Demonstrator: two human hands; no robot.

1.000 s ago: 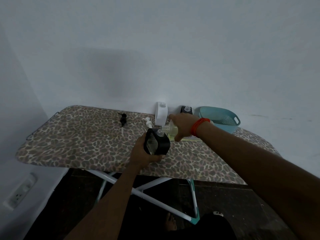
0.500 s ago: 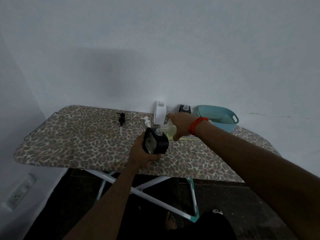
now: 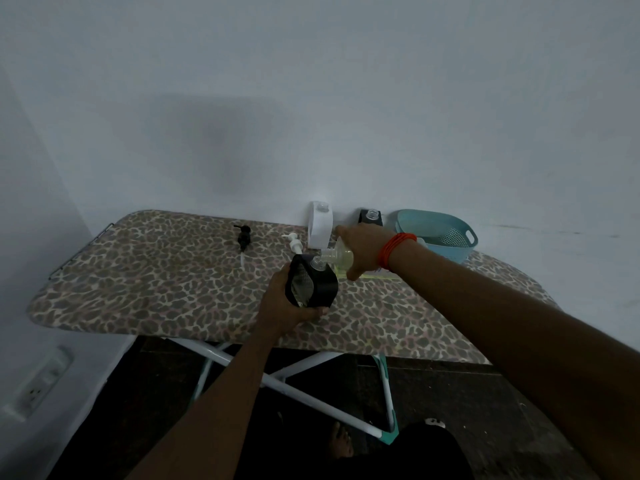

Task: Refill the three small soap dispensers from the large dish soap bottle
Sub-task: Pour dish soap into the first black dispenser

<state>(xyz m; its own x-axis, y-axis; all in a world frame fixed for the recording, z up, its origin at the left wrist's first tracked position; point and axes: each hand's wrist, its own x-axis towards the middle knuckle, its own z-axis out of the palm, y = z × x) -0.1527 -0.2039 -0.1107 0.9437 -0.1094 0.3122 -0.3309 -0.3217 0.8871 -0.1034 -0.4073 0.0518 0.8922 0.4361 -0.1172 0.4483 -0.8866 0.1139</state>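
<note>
Hands both closed — left hand (image 3: 289, 308) gripping black dispenser (image 3: 311, 285), right hand (image 3: 360, 249) tipping soap bottle (image 3: 337, 257).

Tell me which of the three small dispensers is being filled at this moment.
The black dispenser held tilted in the left hand; the large soap bottle in the right hand meets its mouth. The white dispenser and the other black one stand untouched by the wall.
</note>
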